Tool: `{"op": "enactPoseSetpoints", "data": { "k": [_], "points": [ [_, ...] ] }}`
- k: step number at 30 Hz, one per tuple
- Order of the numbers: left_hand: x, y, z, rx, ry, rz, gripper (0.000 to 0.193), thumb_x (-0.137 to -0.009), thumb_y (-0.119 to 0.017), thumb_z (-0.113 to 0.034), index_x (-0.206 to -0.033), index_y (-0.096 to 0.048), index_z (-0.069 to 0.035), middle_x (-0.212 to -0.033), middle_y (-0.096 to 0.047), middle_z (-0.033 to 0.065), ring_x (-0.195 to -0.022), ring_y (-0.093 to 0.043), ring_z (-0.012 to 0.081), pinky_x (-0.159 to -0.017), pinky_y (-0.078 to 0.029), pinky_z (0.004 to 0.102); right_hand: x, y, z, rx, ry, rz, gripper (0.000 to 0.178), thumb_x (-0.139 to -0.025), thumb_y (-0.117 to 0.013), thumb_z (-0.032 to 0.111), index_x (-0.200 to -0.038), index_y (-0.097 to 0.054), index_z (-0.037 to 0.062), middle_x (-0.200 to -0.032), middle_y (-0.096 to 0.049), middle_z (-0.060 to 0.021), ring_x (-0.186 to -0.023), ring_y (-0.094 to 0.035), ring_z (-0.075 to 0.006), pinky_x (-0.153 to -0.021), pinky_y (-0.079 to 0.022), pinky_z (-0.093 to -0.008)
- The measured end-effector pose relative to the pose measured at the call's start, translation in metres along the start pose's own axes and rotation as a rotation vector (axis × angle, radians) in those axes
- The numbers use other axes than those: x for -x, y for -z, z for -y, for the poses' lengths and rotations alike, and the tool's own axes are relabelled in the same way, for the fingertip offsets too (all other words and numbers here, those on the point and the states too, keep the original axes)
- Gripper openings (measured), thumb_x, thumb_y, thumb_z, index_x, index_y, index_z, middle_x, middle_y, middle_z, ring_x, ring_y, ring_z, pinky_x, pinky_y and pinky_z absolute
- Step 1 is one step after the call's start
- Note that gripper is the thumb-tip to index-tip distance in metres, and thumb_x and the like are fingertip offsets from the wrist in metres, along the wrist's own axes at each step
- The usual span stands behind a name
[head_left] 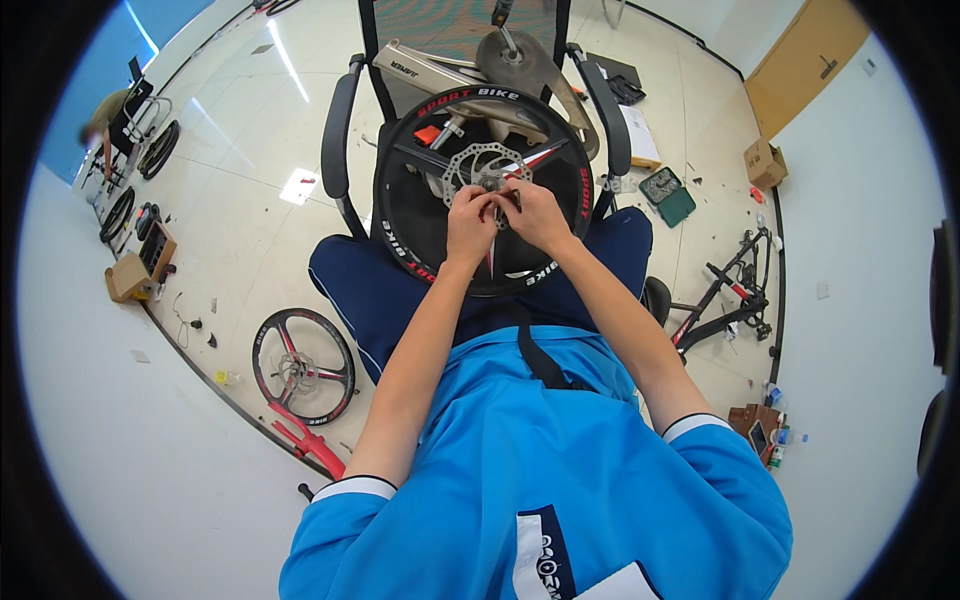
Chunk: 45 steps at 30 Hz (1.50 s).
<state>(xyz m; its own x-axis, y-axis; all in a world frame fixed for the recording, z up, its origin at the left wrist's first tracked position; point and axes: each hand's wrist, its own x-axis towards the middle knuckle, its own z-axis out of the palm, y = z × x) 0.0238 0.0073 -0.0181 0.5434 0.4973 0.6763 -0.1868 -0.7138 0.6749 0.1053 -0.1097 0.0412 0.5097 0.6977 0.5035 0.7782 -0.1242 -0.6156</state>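
Note:
A black bicycle wheel (387, 184) with broad spokes lies flat across my thighs and an office chair's seat. At its middle is a perforated silver brake disc (459, 170) around the hub. My left hand (470, 226) and my right hand (539, 214) meet over the hub, at the disc's near edge. The fingertips of both are pinched close together, almost touching. What they hold is too small and too covered by the fingers to name.
The office chair's armrests (338, 150) flank the wheel. Behind it rests a pale bike frame (425, 72). Left on the floor are another wheel (340, 345) and a red fork (302, 436). To the right lie a black frame (722, 318) and a green tool case (676, 207). Another person (108, 115) bends at far left.

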Motion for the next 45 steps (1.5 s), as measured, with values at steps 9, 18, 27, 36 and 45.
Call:
{"op": "enactPoseSetpoints", "data": {
  "k": [9, 18, 27, 36, 45],
  "points": [
    [0.002, 0.0, -0.003, 0.037, 0.071, -0.008, 0.015, -0.079, -0.068, 0.003, -0.094, -0.072, 0.002, -0.092, -0.066, 0.0139, -0.072, -0.067, 0.0272, -0.065, -0.054, 0.0331, -0.001, -0.013, -0.004, 0.133, 0.155, -0.128, 0.017, -0.085, -0.07, 0.012, -0.08, -0.058, 0.002, -0.072, -0.061, -0.0157, -0.069, -0.062, -0.036, -0.062, -0.05, -0.0415],
    [0.001, -0.003, 0.002, 0.033, 0.067, -0.039, 0.012, -0.078, -0.07, 0.0, -0.09, -0.072, 0.003, -0.09, -0.069, 0.0141, -0.07, -0.068, 0.0258, -0.065, -0.054, 0.0314, -0.007, 0.007, 0.006, 0.139, -0.005, 0.107, 0.013, -0.083, -0.071, 0.013, -0.089, -0.065, 0.0026, -0.08, -0.065, -0.0123, -0.071, -0.065, -0.0253, -0.062, -0.051, -0.036],
    [-0.001, 0.0, -0.004, 0.014, 0.037, -0.074, 0.012, -0.076, -0.07, 0.0, -0.088, -0.071, 0.002, -0.09, -0.07, 0.0144, -0.077, -0.069, 0.031, -0.069, -0.055, 0.0342, -0.022, 0.058, 0.037, -0.092, 0.167, 0.266, 0.024, -0.082, -0.076, 0.008, -0.105, -0.068, 0.0027, -0.088, -0.066, -0.0098, -0.077, -0.067, -0.0194, -0.066, -0.054, -0.0297],
    [-0.002, 0.001, -0.002, 0.009, 0.006, -0.048, 0.009, -0.079, -0.069, -0.001, -0.087, -0.071, 0.001, -0.086, -0.068, 0.0132, -0.07, -0.067, 0.0284, -0.064, -0.053, 0.0342, -0.022, 0.037, 0.031, 0.032, 0.187, 0.179, 0.016, -0.089, -0.069, 0.01, -0.086, -0.059, -0.0013, -0.077, -0.064, -0.0122, -0.068, -0.067, -0.0193, -0.06, -0.052, -0.031],
    [0.0, -0.001, 0.002, -0.009, 0.011, -0.032, 0.013, -0.078, -0.069, 0.002, -0.089, -0.073, -0.001, -0.088, -0.069, 0.012, -0.078, -0.068, 0.0298, -0.07, -0.055, 0.0363, -0.021, 0.01, 0.028, -0.819, -0.537, -0.081, 0.01, -0.091, -0.063, 0.007, -0.092, -0.062, -0.0029, -0.081, -0.072, -0.0126, -0.066, -0.07, -0.0135, -0.062, -0.057, -0.0259]
  ]
}}
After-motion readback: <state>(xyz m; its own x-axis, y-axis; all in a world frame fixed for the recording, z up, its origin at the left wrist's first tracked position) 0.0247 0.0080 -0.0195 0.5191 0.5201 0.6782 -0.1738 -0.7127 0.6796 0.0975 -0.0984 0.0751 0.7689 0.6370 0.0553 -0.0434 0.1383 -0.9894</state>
